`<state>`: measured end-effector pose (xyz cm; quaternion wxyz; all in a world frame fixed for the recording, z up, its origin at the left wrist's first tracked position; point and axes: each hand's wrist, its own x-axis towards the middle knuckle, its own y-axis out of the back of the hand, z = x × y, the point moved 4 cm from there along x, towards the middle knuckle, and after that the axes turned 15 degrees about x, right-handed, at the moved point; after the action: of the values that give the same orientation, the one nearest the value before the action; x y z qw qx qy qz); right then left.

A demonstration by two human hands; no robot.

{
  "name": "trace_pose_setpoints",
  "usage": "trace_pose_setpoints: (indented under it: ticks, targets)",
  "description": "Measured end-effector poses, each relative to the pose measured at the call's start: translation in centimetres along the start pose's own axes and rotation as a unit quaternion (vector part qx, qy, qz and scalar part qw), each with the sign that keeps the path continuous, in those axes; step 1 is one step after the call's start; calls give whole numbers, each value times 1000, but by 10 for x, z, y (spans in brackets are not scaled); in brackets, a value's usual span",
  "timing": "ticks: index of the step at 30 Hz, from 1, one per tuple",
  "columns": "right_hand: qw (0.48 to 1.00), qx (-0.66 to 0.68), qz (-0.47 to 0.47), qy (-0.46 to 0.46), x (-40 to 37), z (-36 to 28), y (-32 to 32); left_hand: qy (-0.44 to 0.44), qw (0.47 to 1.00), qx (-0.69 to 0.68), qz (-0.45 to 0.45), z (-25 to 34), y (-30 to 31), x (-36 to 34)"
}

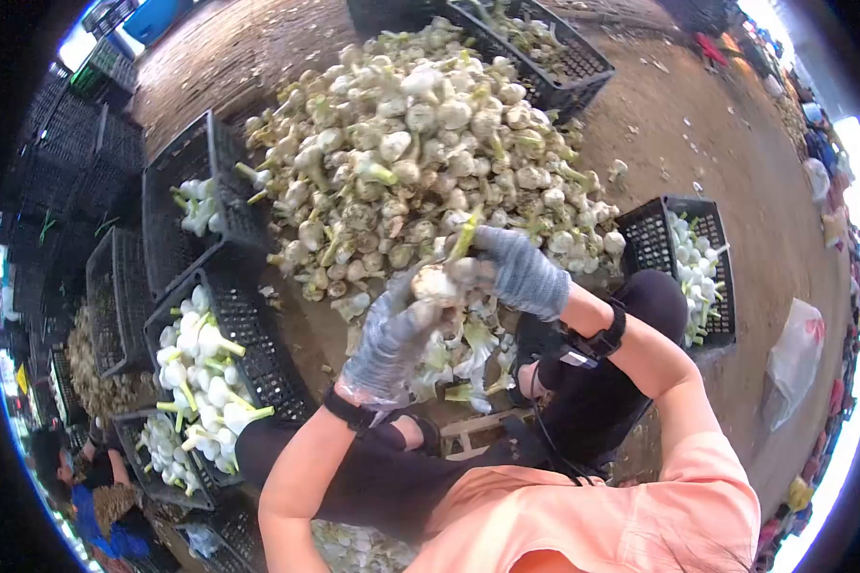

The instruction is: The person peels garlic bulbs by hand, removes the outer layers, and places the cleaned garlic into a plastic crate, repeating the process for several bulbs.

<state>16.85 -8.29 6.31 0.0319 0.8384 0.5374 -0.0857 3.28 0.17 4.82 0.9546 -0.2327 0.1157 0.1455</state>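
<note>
Dirt floor [736, 191], garlic heap [420, 134], crates [215, 315] flanking gloved hands [449, 306]

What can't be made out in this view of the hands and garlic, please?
Head view:
Bulb: mostly covered by the left hand and right hand.
Pile: near edge hidden behind the hands.
Far crate: cut off by the top edge.
Co-worker, lower left: blurred, cut by the lens rim.

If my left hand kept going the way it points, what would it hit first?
The left hand touches the bulb, so that comes first; past it, probably the pile, though depth is unclear.
</note>
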Motion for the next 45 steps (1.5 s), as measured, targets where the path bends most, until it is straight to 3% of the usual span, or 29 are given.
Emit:
trace_pose_setpoints:
  ticks: [1,2,5,6,9,10,11,13,15,20,23,24,25,27,28,29,30,33,35,36,37,39,41,42,43,44,45]
  targets:
    - [987,-65,-15,144,3,5,2,16,1000,-2,2,-2,-2,-1]
    - [982,-86,-29,166,1,0,2,8,996,-91,-18,-8,-1,0]
    - [970,-114,-19,213,-2,0,4,18,996,-92,8,-12,0,-3]
    - [983,-49,-13,178,-1,0,5,-41,998,-41,0,-3,-7,0]
    - [987,157,15,14,6,12,-2,-49,999,2,18,-2,-5,-1]
    - [987,162,14,-9,4,13,-4,-46,999,4,5,-8,-2,1]
    - [994,81,36,60,5,11,-3,-33,999,1,1,-13,1,2]
    - [993,-59,35,91,10,17,1,-19,1000,2,-8,-19,4,2]
    - [994,-56,35,82,9,15,1,4,999,-24,46,-23,9,-1]
    - [998,-15,8,60,6,17,4,-17,999,-31,18,-17,-1,0]
    - [994,-54,6,98,4,12,5,-7,997,-29,69,-8,-16,-2]
    - [981,-111,24,155,5,12,6,-7,997,-29,68,-9,-13,-2]
    - [981,-112,25,156,5,14,6,-10,999,-16,42,-10,-8,-2]
    - [993,115,15,21,2,15,5,-14,1000,-5,17,-12,-10,1]
    - [979,201,28,8,5,26,2,-85,984,149,51,-7,-12,3]
    - [980,200,26,7,5,27,0,-154,938,298,86,-3,-16,4]
    - [981,191,44,-10,5,30,-1,-186,922,317,121,-4,-17,5]
    - [974,215,45,-60,2,34,-6,-170,932,283,147,-2,-11,7]
    - [998,45,28,18,8,30,-5,-168,928,278,183,0,-11,5]
    - [998,56,43,-2,5,29,-6,-140,944,236,185,-5,-3,6]
    - [997,-53,49,-9,3,27,-4,-112,955,193,196,-6,6,3]
    - [995,-70,56,52,-3,27,-10,-66,975,17,209,-13,7,10]
    - [964,-131,60,223,-9,20,-16,7,975,-53,215,-23,19,18]
    - [974,-96,42,203,-8,23,-18,95,973,-2,211,-22,23,16]
    - [981,-64,30,180,-7,26,-18,139,948,-20,287,-19,21,16]
    - [982,-66,13,174,-6,27,-19,208,945,-42,249,-36,40,21]
    - [983,-72,-1,169,-5,27,-20,222,915,-60,332,-35,32,25]
